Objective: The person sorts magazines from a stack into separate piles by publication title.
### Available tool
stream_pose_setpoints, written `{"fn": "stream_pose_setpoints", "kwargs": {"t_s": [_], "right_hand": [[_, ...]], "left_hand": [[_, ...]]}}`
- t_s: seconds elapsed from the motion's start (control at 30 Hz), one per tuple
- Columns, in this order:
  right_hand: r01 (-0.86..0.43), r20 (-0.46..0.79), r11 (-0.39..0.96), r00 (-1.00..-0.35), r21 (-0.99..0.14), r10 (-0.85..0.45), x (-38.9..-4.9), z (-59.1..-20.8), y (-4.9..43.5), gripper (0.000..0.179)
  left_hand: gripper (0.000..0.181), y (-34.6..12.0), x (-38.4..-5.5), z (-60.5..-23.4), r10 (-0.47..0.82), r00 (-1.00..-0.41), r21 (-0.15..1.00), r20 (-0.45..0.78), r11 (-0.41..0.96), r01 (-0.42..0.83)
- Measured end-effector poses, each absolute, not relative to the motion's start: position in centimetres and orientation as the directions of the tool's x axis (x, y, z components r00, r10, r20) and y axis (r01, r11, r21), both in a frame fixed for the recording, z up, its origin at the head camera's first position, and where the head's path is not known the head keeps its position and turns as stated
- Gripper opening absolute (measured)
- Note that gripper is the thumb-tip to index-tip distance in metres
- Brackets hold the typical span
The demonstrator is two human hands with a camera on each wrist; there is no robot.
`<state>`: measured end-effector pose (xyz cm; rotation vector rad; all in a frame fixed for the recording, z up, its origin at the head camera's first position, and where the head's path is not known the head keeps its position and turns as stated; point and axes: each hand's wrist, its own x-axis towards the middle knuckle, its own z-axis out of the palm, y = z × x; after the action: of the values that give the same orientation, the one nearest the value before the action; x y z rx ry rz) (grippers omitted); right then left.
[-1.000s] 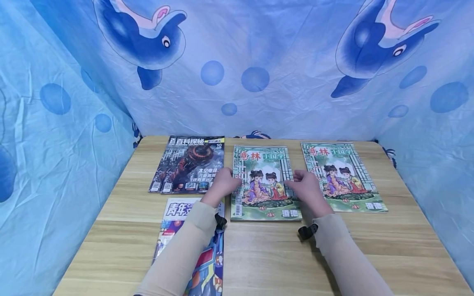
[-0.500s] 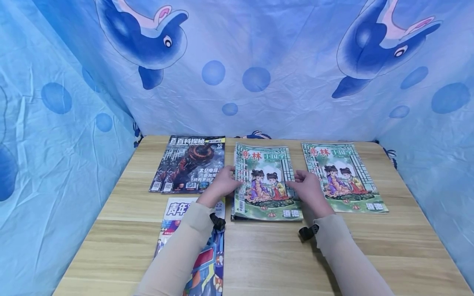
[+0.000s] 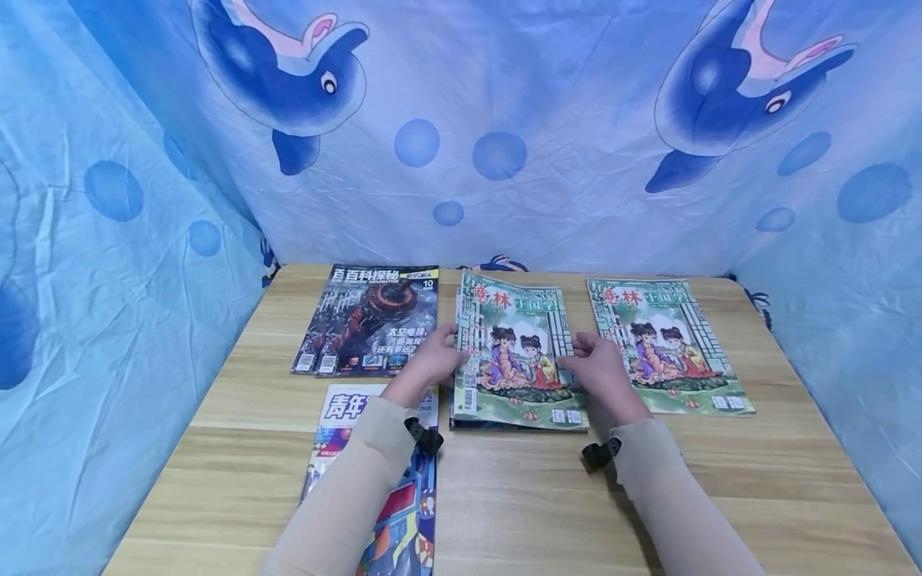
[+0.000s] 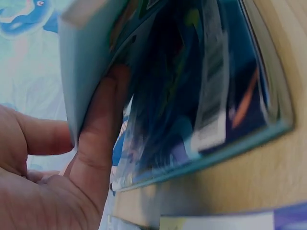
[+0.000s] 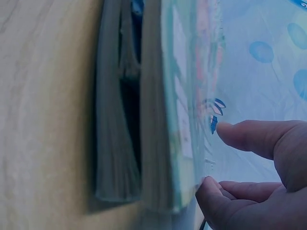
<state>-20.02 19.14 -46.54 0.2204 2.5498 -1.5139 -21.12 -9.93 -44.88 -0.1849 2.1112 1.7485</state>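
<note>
At the table's centre, a green magazine (image 3: pixel 522 400) with two cartoon figures is tilted, its left side raised. My left hand (image 3: pixel 430 362) pinches that raised edge; the left wrist view shows the thumb (image 4: pixel 48 137) on the cover and a finger beneath. Under it lies a dark blue magazine (image 4: pixel 182 91) with a barcode, on top of the stack. My right hand (image 3: pixel 603 372) is at the stack's right edge. In the right wrist view its thumb (image 5: pixel 249 136) stands off the cover, and its fingertips (image 5: pixel 207 189) are close to the edge; contact is unclear.
A matching green magazine (image 3: pixel 680 384) lies to the right. Overlapping dark magazines (image 3: pixel 382 320) lie at back left, with a colourful magazine (image 3: pixel 406 512) in front, partly under my left sleeve. A blue dolphin-print cloth (image 3: pixel 461 176) surrounds the wooden table (image 3: pixel 519 504).
The green magazine's left side has risen off the stack and shifted slightly right, exposing a dark cover below. My left hand has barely moved; my right hand stays at the right edge.
</note>
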Motion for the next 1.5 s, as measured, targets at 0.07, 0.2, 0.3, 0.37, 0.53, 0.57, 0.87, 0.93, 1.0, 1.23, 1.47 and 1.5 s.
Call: {"fn": "stream_pose_setpoints", "kwargs": {"t_s": [0.07, 0.2, 0.3, 0.37, 0.53, 0.57, 0.87, 0.93, 1.0, 1.23, 1.47, 1.5], "right_hand": [[0.216, -0.224, 0.472, -0.974, -0.855, 0.039, -19.9, -46.6, 19.3, 0.079], [0.218, -0.231, 0.465, -0.972, -0.858, 0.03, -19.7, -46.5, 19.7, 0.082], [0.211, -0.228, 0.454, -0.973, -0.866, 0.018, -19.4, -46.3, 20.3, 0.084], [0.217, -0.235, 0.422, -0.972, -0.88, 0.01, -19.2, -46.2, 20.9, 0.084], [0.258, -0.279, 0.367, -0.96, -0.894, -0.004, -18.9, -45.5, 22.6, 0.088], [0.267, -0.288, 0.36, -0.958, -0.894, -0.005, -18.8, -45.4, 22.9, 0.089], [0.307, -0.32, 0.35, -0.947, -0.885, 0.023, -18.6, -44.3, 26.3, 0.098], [0.302, -0.312, 0.39, -0.949, -0.87, 0.039, -18.4, -44.0, 27.3, 0.099], [0.298, -0.303, 0.434, -0.951, -0.85, 0.061, -18.2, -43.7, 28.3, 0.1], [0.34, -0.292, 0.499, -0.94, -0.797, 0.173, -18.0, -42.7, 32.0, 0.1], [0.302, -0.243, 0.554, -0.953, -0.776, 0.181, -18.2, -42.5, 35.9, 0.093], [0.293, -0.235, 0.567, -0.956, -0.77, 0.175, -18.3, -42.5, 36.5, 0.092]], "left_hand": [[0.067, -9.9, -21.0, -44.9, 0.148, -0.916, 0.92, -0.374, 0.187, -0.345], [0.068, -9.7, -20.9, -44.7, 0.165, -0.92, 0.933, -0.356, 0.122, -0.339], [0.067, -9.3, -20.9, -44.3, 0.171, -0.925, 0.94, -0.34, 0.077, -0.331], [0.067, -9.0, -20.9, -44.0, 0.17, -0.93, 0.945, -0.325, 0.071, -0.318], [0.065, -7.6, -20.9, -43.6, 0.183, -0.932, 0.95, -0.313, 0.047, -0.309], [0.064, -7.3, -20.9, -43.6, 0.19, -0.932, 0.951, -0.308, 0.033, -0.307], [0.062, -3.4, -21.0, -43.2, 0.206, -0.922, 0.941, -0.329, -0.014, -0.339], [0.062, -2.1, -21.0, -43.1, 0.204, -0.921, 0.94, -0.33, -0.017, -0.341], [0.062, -0.7, -21.0, -43.1, 0.211, -0.919, 0.94, -0.333, -0.009, -0.342], [0.061, 4.4, -21.3, -43.2, 0.225, -0.916, 0.941, -0.332, 0.008, -0.339], [0.058, 9.0, -21.4, -42.6, 0.241, -0.915, 0.946, -0.324, 0.066, -0.318], [0.057, 9.6, -21.4, -42.6, 0.247, -0.915, 0.948, -0.318, 0.068, -0.312]]}}
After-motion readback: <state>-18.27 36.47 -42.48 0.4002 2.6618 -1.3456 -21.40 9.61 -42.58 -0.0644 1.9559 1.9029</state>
